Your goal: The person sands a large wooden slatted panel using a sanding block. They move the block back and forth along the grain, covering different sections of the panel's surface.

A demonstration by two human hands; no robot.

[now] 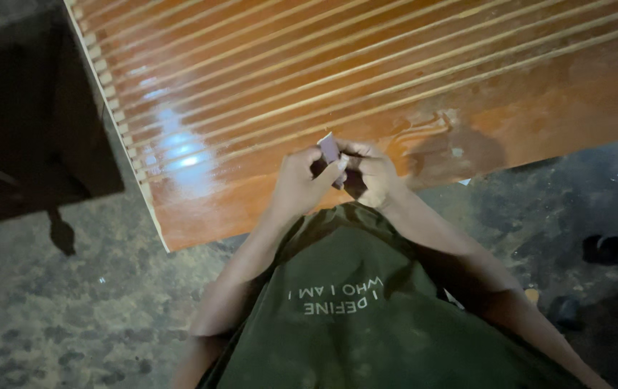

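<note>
**Two hands on a small sheet above a grooved panel**

A wide varnished wooden panel fills the upper part of the view, reddish-brown, with pale parallel grooves running across it and a bright glare patch toward its left side. Its near edge runs on a slant across the middle of the view, and its left end shows a pale, notched rim. Below and around it lies a mottled grey floor. A dark shape stands at the far left beside the panel's end. The person's dark green shirt covers the lower middle. A dark shoe-like object sits on the floor at the right.

Both hands meet just over the panel's near edge. The left hand has its fingers curled, thumb and forefinger pinching a small pale sheet. The right hand closes on the same sheet from the other side, fingers bent around its lower part. The sheet stands nearly upright between the two hands, held clear of the panel.
</note>
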